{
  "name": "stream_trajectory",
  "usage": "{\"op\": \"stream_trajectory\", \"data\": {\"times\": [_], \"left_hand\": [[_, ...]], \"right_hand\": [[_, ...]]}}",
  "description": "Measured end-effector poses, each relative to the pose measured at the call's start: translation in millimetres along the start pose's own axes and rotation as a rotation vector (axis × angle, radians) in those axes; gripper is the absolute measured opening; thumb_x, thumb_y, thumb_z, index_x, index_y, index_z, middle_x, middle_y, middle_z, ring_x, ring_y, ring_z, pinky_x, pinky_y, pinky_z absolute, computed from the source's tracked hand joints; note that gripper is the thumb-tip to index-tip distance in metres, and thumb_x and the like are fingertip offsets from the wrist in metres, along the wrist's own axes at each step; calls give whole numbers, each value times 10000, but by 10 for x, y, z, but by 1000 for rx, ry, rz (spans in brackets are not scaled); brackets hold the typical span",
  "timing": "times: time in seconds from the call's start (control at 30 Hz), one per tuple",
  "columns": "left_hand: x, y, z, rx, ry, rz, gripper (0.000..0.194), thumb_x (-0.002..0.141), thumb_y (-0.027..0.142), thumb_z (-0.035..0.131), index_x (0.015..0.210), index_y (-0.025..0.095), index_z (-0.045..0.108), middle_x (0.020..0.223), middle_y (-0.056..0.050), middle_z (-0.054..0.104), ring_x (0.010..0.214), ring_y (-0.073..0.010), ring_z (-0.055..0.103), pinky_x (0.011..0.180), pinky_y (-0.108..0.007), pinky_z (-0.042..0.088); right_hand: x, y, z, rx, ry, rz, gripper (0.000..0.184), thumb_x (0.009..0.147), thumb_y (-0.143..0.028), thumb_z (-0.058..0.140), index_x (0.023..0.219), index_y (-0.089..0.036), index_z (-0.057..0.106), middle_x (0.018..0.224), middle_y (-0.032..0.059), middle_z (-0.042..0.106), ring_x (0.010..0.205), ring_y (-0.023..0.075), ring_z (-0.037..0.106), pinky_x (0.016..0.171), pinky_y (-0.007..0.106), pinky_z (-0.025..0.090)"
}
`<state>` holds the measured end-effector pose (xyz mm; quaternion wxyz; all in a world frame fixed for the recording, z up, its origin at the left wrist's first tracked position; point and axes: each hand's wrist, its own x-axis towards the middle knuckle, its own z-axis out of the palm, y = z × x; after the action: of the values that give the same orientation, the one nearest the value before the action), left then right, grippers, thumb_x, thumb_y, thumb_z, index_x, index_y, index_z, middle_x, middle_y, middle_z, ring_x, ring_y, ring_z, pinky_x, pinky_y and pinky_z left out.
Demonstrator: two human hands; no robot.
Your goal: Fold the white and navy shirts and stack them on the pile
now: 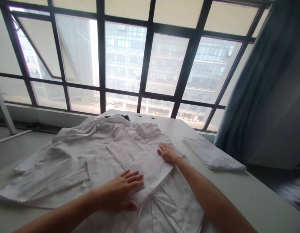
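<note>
The work surface is a white rectangular table [251, 191]. A large white cloth garment [96, 155], wrinkled and loosely spread, covers its middle and left part, from the near side in front of me almost to the far edge. The outer folds of the garment reach the table's left edge and hide a length of it.

My hands are apart, and neither is clamped on anything. My left hand [124, 189] is open, palm down, over the near half of the garment, fingers pointing toward the right edge; I cannot tell how firmly it presses. My right hand [168, 152] rests flat on the garment near its right border, nearer the far edge than the left hand, fingers slightly spread. A smooth layer of the garment extends between the two hands.

A folded white cloth piece [214, 153] lies along the table's right edge, with its near corner at that edge. A strip of bare tabletop separates this piece from the garment and widens toward the near right corner; my right forearm extends across it.

At the far edge, a dark object [125, 117] is partly hidden by the garment. Beyond stands a black-framed window [143, 74], with a blue-grey fabric curtain [247, 87] to the right.
</note>
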<state>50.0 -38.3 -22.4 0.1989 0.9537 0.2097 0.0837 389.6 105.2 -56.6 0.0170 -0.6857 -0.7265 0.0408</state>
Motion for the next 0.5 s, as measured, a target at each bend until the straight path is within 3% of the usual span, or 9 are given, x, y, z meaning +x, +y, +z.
{"op": "stream_trajectory", "data": {"times": [0.13, 0.27, 0.4, 0.5], "left_hand": [[-18, -59, 65, 45, -111, 15, 799, 915, 662, 453, 1564, 237, 262, 1614, -115, 179, 1490, -341, 129, 1202, -571, 78], [-14, -45, 12, 56, -134, 14, 806, 913, 670, 448, 1573, 265, 223, 1614, -103, 164, 1482, -352, 121, 1194, -582, 94], [10, -27, -19, 70, -126, 30, 741, 947, 612, 432, 1573, 274, 223, 1611, -85, 187, 1480, -337, 144, 1196, -569, 121], [19, -27, -19, 66, -104, 45, 722, 953, 581, 441, 1573, 279, 224, 1606, -78, 217, 1480, -324, 167, 1204, -546, 131]], "right_hand": [[316, 345, 55, 27, -48, 162, 728, 981, -612, 149, 1577, -196, 190, 1647, 43, 106, 1510, 226, 83, 1200, 506, 40], [566, 498, -5, -15, -55, 287, 703, 987, -576, 147, 1585, -207, 143, 1648, 72, 104, 1507, 256, 81, 1181, 554, 13], [835, 383, 8, -68, 51, 173, 651, 1007, -492, 166, 1590, -210, 97, 1656, 52, 54, 1511, 219, 21, 1187, 511, -4], [1004, 371, 41, 11, 2, 147, 668, 993, -560, 163, 1585, -251, 140, 1655, 18, 72, 1509, 223, 41, 1186, 527, 36]]}}
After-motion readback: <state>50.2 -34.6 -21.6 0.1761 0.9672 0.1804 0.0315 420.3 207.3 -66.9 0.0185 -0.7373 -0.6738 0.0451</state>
